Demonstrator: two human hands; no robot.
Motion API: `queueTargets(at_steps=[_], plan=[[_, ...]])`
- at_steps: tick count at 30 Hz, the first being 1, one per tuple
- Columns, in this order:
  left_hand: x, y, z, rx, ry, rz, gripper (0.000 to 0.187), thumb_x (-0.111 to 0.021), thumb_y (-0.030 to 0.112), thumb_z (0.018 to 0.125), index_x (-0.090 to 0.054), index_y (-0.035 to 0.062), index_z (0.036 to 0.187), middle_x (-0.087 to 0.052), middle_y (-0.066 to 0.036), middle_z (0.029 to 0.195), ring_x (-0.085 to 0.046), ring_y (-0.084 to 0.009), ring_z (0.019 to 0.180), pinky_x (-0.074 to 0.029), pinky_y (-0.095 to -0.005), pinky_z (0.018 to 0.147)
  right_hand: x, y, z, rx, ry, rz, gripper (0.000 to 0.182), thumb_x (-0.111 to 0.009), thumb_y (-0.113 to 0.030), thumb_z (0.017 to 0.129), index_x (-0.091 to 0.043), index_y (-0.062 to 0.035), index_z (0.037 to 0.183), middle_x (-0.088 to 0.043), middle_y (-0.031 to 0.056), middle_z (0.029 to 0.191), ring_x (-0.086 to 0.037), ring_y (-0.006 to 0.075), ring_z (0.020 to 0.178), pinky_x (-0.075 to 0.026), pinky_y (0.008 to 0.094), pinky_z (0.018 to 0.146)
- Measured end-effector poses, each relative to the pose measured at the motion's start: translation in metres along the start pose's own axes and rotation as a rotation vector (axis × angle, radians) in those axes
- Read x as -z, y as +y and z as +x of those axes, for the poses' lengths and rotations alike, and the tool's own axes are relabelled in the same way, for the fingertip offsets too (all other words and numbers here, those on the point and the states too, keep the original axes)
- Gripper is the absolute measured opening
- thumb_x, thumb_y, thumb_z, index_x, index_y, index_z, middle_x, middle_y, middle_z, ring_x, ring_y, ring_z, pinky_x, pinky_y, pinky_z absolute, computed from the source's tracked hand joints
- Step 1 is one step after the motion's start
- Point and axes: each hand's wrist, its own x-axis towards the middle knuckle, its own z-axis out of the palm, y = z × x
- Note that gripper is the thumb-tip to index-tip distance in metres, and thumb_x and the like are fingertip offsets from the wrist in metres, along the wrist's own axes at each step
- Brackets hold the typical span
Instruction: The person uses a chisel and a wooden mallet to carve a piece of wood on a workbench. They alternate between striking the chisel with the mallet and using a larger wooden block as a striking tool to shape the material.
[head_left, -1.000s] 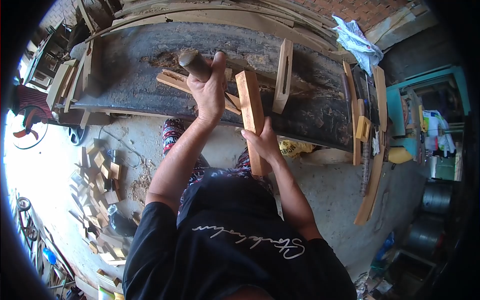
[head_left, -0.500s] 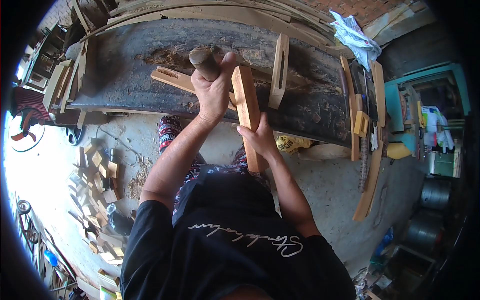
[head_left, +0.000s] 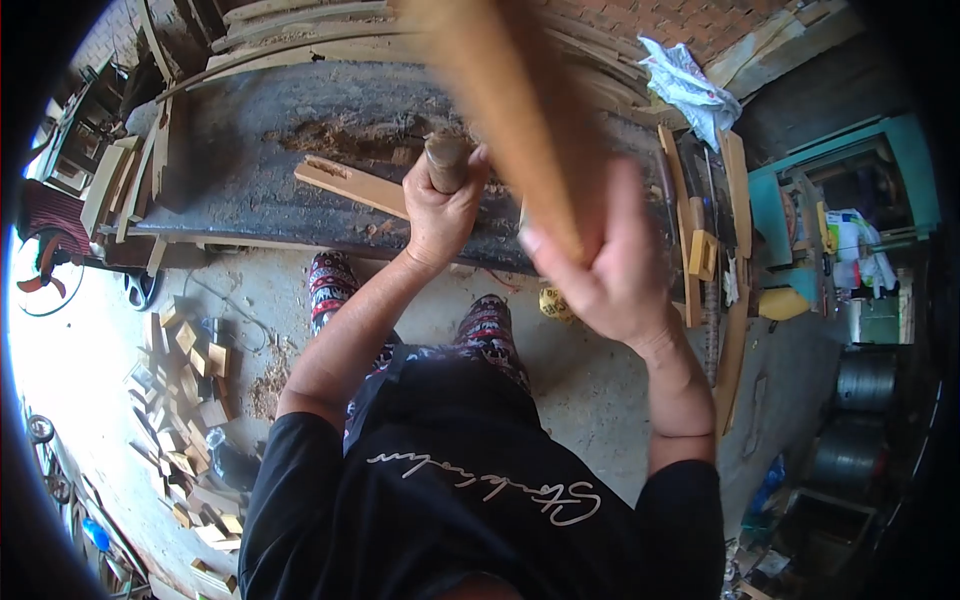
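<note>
The right hand (head_left: 610, 275) swings the wooden block (head_left: 510, 110) up off the worktop (head_left: 250, 150), gripping it, blurred; the left hand (head_left: 445, 205) stays clenched on the mallet handle (head_left: 447, 160) there.

A white crumpled cloth (head_left: 685, 88) lies past the dark workbench's (head_left: 250, 150) far right end; wood offcuts (head_left: 190, 400) litter the floor below its left end.

wood strip (head_left: 352, 184) on workbench (head_left: 250, 150), offcuts (head_left: 190, 350) below
</note>
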Motion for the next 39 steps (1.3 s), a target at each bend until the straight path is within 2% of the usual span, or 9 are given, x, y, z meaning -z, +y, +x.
queueTargets(at_steps=[2,8,12,18,22,27,32,35,39], plan=[[0.006,-0.009,0.002,0.048,-0.020,-0.066,0.015,-0.074,0.010,0.085,-0.061,0.0020,0.086,-0.064,0.001,0.076,-0.057,-0.0053,0.071,-0.048,-0.0239,0.065,0.010,0.001,-0.001,-0.052,-0.270,-0.063,0.048,-0.074,-0.016,0.079,-0.042,-0.0013,0.111,-0.063,0.0204,0.086,-0.066,0.0321,0.067,-0.057,0.0395,0.058],[0.005,-0.008,0.009,0.110,-0.017,0.014,0.022,-0.073,0.021,0.089,-0.059,0.0042,0.084,-0.058,0.003,0.075,-0.048,-0.0050,0.068,-0.044,-0.0234,0.061,0.035,-0.021,0.023,0.066,0.019,-0.144,0.046,-0.075,-0.016,0.080,-0.041,-0.0044,0.110,-0.063,0.0167,0.089,-0.067,0.0283,0.071,-0.055,0.0403,0.063],[-0.001,-0.001,0.002,0.070,-0.087,-0.114,0.021,-0.058,-0.010,0.077,-0.063,0.0002,0.095,-0.069,-0.004,0.087,-0.065,-0.0096,0.084,-0.054,-0.0261,0.075,0.027,-0.005,0.009,-0.173,-0.312,-0.087,0.050,-0.074,-0.016,0.081,-0.042,-0.0025,0.117,-0.064,0.0178,0.090,-0.066,0.0351,0.073,-0.053,0.0469,0.067],[0.003,-0.015,0.000,-0.210,-0.145,0.049,0.030,-0.068,-0.001,0.072,-0.064,0.0017,0.101,-0.064,-0.015,0.093,-0.065,-0.0278,0.084,-0.052,-0.0351,0.076,0.052,-0.029,-0.010,-0.026,0.045,-0.247,0.060,-0.070,-0.017,0.085,-0.040,0.0058,0.132,-0.053,0.0216,0.119,-0.056,0.0335,0.107,-0.041,0.0406,0.097],[-0.009,-0.009,0.006,-0.156,-0.008,-0.142,0.025,-0.069,0.001,0.074,-0.058,0.0009,0.096,-0.056,-0.020,0.080,-0.059,-0.0343,0.075,-0.048,-0.0378,0.071,0.047,0.030,-0.037,-0.191,-0.384,-0.434,0.087,-0.074,-0.025,0.081,-0.026,0.0051,0.147,-0.040,0.0295,0.143,-0.039,0.0417,0.134,-0.028,0.0441,0.112],[-0.004,-0.013,0.006,-0.067,-0.116,-0.008,0.024,-0.073,0.008,0.076,-0.055,0.0014,0.091,-0.059,-0.018,0.077,-0.064,-0.0319,0.074,-0.047,-0.0368,0.066,0.072,0.014,-0.022,-0.227,0.025,-0.030,0.082,-0.069,-0.019,0.085,-0.023,0.0051,0.149,-0.035,0.0251,0.146,-0.035,0.0335,0.137,-0.024,0.0392,0.113],[-0.006,-0.012,0.004,-0.168,-0.030,-0.103,0.026,-0.068,-0.001,0.071,-0.058,0.0004,0.094,-0.057,-0.021,0.078,-0.063,-0.0339,0.076,-0.049,-0.0353,0.072,0.054,-0.007,-0.011,-0.441,-0.456,-0.307,0.094,-0.078,-0.030,0.076,-0.027,0.0049,0.147,-0.045,0.0299,0.138,-0.043,0.0397,0.131,-0.032,0.0449,0.110],[0.004,-0.024,0.006,-0.020,-0.217,-0.072,0.048,-0.067,-0.007,0.071,-0.060,-0.0019,0.118,-0.067,-0.012,0.111,-0.061,-0.0156,0.108,-0.048,-0.0309,0.093,0.061,-0.041,0.008,-0.288,-0.225,-0.192,0.075,-0.072,-0.014,0.080,-0.034,0.0044,0.142,-0.053,0.0218,0.128,-0.052,0.0306,0.118,-0.037,0.0389,0.104],[-0.004,-0.026,0.006,0.138,-0.190,-0.175,0.033,-0.065,-0.005,0.075,-0.063,0.0001,0.108,-0.067,-0.013,0.091,-0.061,-0.0115,0.090,-0.050,-0.0304,0.083,0.046,-0.039,0.019,-0.296,-0.318,-0.043,0.063,-0.071,-0.015,0.083,-0.038,0.0028,0.134,-0.056,0.0168,0.119,-0.057,0.0247,0.108,-0.043,0.0364,0.095]])
